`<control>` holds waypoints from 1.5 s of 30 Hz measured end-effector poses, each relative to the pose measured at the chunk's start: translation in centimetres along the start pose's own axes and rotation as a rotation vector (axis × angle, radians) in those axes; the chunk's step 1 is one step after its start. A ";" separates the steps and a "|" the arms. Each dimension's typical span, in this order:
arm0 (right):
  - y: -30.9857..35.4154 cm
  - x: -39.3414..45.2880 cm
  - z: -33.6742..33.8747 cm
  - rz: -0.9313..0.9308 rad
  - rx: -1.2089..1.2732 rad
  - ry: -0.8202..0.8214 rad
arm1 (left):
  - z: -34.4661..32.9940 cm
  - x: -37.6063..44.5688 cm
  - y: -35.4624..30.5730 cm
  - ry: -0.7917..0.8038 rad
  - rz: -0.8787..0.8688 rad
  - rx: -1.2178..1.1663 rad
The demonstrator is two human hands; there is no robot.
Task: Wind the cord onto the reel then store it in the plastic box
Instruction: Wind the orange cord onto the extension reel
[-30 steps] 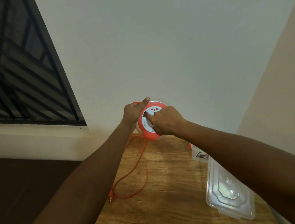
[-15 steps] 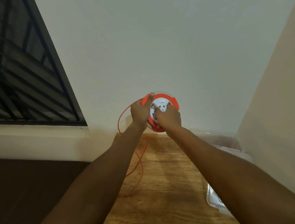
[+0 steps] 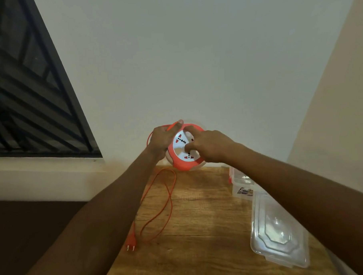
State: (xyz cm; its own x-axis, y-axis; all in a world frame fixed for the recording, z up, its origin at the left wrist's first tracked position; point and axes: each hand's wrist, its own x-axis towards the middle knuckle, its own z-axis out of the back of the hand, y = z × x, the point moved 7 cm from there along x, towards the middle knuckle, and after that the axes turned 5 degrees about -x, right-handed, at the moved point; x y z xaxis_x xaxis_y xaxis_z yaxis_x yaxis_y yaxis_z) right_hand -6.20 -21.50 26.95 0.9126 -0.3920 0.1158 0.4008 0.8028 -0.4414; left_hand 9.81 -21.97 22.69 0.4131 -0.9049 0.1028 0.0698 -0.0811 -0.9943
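Note:
An orange round reel (image 3: 182, 158) with a white socket face is held up above the table's far edge. My left hand (image 3: 163, 139) grips its left rim, thumb along the top. My right hand (image 3: 208, 145) rests on the face, a finger pressed into the white centre. The orange cord (image 3: 167, 197) hangs from the reel's left side and loops loosely on the wood. Its plug (image 3: 131, 241) lies near the table's left edge. The clear plastic box (image 3: 239, 183) stands at the right, partly hidden by my right forearm.
A wooden table (image 3: 201, 230) stands in a corner between a white wall and a beige wall. The box's clear lid (image 3: 278, 233) lies flat at the right front. A dark barred window (image 3: 24, 92) is at the left.
The reel face has turned under my right hand. The view dropped, so the cord loop, plug and lid show again; the loose loop looks shorter than one second ago.

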 end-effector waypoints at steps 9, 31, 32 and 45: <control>1.7 -0.1 0.4 0.229 -0.302 0.143 | 0.6 0.1 1.2 0.048 0.054 0.069; 1.6 1.1 -1.4 -0.845 1.167 -0.188 | 2.0 -0.3 -0.3 -0.141 -0.033 -0.110; 2.3 1.0 -1.9 -0.922 1.407 -0.196 | 2.0 -0.5 0.0 -0.161 -0.036 -0.112; 3.9 -0.9 1.3 -0.551 0.821 -0.155 | 3.6 -1.0 1.1 -0.089 0.096 -0.062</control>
State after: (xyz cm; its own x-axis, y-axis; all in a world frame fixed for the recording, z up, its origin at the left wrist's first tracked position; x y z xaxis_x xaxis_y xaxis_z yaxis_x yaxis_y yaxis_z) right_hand -5.32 -17.46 26.25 0.5599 -0.7869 0.2594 0.6487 0.6110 0.4537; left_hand 12.79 -19.64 21.58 0.4942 -0.8693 0.0067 -0.0291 -0.0243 -0.9993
